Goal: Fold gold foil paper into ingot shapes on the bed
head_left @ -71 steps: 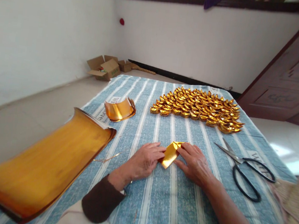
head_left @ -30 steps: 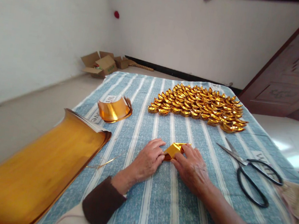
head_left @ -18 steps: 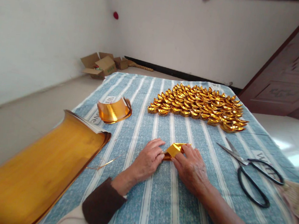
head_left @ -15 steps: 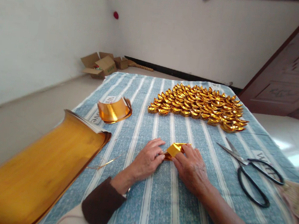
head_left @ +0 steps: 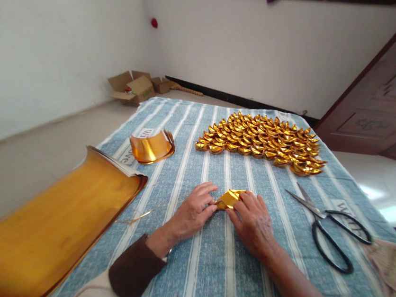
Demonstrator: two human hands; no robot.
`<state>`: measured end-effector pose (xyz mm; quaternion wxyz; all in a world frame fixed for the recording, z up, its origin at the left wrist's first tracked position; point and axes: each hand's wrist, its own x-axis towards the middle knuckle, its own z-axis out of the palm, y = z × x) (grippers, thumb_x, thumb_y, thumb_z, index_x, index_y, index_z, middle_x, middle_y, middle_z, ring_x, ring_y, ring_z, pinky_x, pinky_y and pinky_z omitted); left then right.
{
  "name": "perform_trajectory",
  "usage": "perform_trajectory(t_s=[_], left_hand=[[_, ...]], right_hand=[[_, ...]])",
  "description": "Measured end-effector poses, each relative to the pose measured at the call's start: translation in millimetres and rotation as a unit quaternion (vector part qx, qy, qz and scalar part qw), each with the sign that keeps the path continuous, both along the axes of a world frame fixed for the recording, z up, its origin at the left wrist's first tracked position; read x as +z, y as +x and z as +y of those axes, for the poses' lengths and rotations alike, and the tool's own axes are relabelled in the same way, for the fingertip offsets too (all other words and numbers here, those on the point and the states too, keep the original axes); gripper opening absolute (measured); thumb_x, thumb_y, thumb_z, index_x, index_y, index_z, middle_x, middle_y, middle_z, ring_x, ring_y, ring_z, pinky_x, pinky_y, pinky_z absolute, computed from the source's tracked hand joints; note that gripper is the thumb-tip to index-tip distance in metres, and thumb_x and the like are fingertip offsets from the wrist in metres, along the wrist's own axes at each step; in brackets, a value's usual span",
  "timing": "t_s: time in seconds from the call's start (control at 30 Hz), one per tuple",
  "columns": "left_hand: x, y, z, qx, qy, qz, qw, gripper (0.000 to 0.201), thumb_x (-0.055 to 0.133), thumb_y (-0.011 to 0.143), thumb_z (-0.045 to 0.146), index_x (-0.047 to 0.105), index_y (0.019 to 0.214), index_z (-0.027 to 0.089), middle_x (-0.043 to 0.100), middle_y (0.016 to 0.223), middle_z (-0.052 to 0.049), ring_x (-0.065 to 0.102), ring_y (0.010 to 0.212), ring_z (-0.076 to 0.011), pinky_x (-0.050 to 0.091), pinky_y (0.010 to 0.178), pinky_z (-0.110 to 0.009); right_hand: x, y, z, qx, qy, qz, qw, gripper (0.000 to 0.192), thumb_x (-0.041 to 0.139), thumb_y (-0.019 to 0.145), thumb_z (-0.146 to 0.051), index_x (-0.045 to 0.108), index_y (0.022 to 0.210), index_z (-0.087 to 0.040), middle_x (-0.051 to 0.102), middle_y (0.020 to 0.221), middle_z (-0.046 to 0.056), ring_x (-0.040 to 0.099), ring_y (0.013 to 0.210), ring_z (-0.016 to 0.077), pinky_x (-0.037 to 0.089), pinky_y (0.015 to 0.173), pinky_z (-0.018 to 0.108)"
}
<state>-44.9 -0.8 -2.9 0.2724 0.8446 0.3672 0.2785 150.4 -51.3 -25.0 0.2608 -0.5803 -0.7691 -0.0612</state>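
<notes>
Foil (head_left: pixel 228 199) is on the striped cloth (head_left: pixel 171 272), btwn both hands & right in front of the person. L hand (head_left: pixel 194 210) has thumb + fingertips pinched on its left end, R hand (head_left: pixel 255 224) has thumb + fingers closed on the right end. Prob pinned both sides b/c stuff that springy would pop up otherwise imo. Can't tell what the hidden fingertips are doing tho.

Scissors (head_left: pixel 319 213) lie off to the right, blades a bit apart, handles nearer the person than the tips, so prob an easy grab w/ the R hand. Gold pile (head_left: pixel 263 141) is in tight rows on the far side, right of center, prob packed like that to save room & leave the near part for the hands. Big sheets (head_left: pixel 54 213) at left, curved strips (head_left: pixel 151 147) just past them, prob on that side for the L arm. Thin scraps (head_left: pixel 140 216) lie btwn sheets & L hand.
</notes>
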Motion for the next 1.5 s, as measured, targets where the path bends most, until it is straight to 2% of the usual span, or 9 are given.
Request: perform_trajectory(t_s=[0.2, 0.33, 0.43, 0.53, 0.63, 0.7, 0.93, 1.1, 1.5], left_hand=[[31.8, 0, -6, -0.020, -0.034, -0.071, 0.997, 0.015, 0.051, 0.090, 0.019, 0.065, 0.084, 0.018, 0.066, 0.122, -0.010, 0.054, 0.123, -0.0227, 0.039, 0.107, -0.043], [61.6, -1, -18, -0.012, -0.122, -0.128, 0.984, 0.012, 0.057, 0.086, 0.020, 0.069, 0.084, 0.018, 0.071, 0.110, -0.007, 0.064, 0.106, -0.0205, 0.045, 0.098, -0.034], [77.0, -1, -29, -0.007, -0.201, -0.193, 0.960, 0.013, 0.061, 0.084, 0.022, 0.073, 0.081, 0.017, 0.074, 0.099, -0.006, 0.067, 0.094, -0.0195, 0.048, 0.088, -0.030], [83.5, 0, -40, 0.010, -0.279, -0.270, 0.921, 0.011, 0.068, 0.079, 0.025, 0.075, 0.080, 0.016, 0.074, 0.093, -0.006, 0.067, 0.088, -0.0196, 0.049, 0.081, -0.028], [83.2, 3, -51, 0.058, -0.338, -0.332, 0.879, 0.014, 0.074, 0.072, 0.025, 0.077, 0.081, 0.016, 0.075, 0.088, -0.006, 0.066, 0.083, -0.0194, 0.049, 0.080, -0.028], [81.6, 6, -58, 0.095, -0.369, -0.359, 0.852, 0.016, 0.076, 0.070, 0.026, 0.077, 0.082, 0.015, 0.076, 0.084, -0.007, 0.066, 0.079, -0.0184, 0.049, 0.077, -0.028], [88.0, 6, -78, 0.169, -0.381, -0.366, 0.832, 0.012, 0.074, 0.067, 0.025, 0.074, 0.072, 0.014, 0.072, 0.069, -0.004, 0.060, 0.062, -0.0138, 0.046, 0.063, -0.024], [100.3, 2, -90, 0.163, -0.360, -0.338, 0.854, 0.013, 0.074, 0.067, 0.027, 0.074, 0.070, 0.014, 0.070, 0.067, -0.004, 0.059, 0.063, -0.0142, 0.046, 0.063, -0.024], [105.2, -3, -111, 0.116, -0.438, -0.356, 0.817, 0.019, 0.077, 0.066, 0.028, 0.073, 0.074, 0.012, 0.068, 0.069, -0.003, 0.058, 0.061, -0.0135, 0.043, 0.061, -0.024]], right_hand=[[15.8, 3, -6, 0.060, 0.094, 0.094, 0.989, 0.013, 0.056, 0.093, -0.024, 0.068, 0.096, -0.019, 0.070, 0.107, 0.010, 0.060, 0.112, 0.0266, 0.033, 0.107, 0.052], [33.9, 0, -18, 0.109, -0.012, 0.276, 0.955, 0.016, 0.057, 0.092, -0.027, 0.069, 0.083, -0.021, 0.071, 0.078, 0.001, 0.065, 0.077, 0.0173, 0.045, 0.093, 0.041], [44.5, -7, -29, 0.070, -0.167, 0.447, 0.876, 0.023, 0.063, 0.087, -0.040, 0.071, 0.079, -0.020, 0.069, 0.070, 0.001, 0.061, 0.064, 0.0154, 0.048, 0.065, 0.029], [50.7, -19, -39, 0.035, -0.271, 0.592, 0.758, 0.031, 0.071, 0.079, -0.048, 0.070, 0.071, -0.018, 0.063, 0.062, -0.001, 0.054, 0.055, 0.0117, 0.042, 0.053, 0.024], [53.1, -34, -49, 0.018, -0.297, 0.689, 0.661, 0.036, 0.077, 0.071, -0.050, 0.065, 0.063, -0.017, 0.057, 0.054, -0.003, 0.046, 0.048, 0.0081, 0.038, 0.048, 0.022], [53.8, -44, -56, 0.015, -0.283, 0.717, 0.637, 0.035, 0.078, 0.070, -0.048, 0.064, 0.062, -0.017, 0.057, 0.055, -0.003, 0.045, 0.049, 0.0073, 0.037, 0.050, 0.021], [67.3, -48, -70, 0.042, -0.251, 0.610, 0.751, 0.026, 0.071, 0.078, -0.045, 0.072, 0.078, -0.019, 0.070, 0.074, 0.002, 0.061, 0.069, 0.0149, 0.047, 0.068, 0.028], [88.1, -44, -69, 0.039, -0.205, 0.589, 0.781, 0.023, 0.070, 0.078, -0.043, 0.073, 0.083, -0.020, 0.071, 0.077, 0.003, 0.063, 0.074, 0.0179, 0.049, 0.073, 0.031], [101.6, -60, -88, 0.031, -0.207, 0.693, 0.690, 0.023, 0.078, 0.071, -0.041, 0.072, 0.070, -0.019, 0.065, 0.063, -0.001, 0.056, 0.060, 0.0127, 0.046, 0.060, 0.025]])
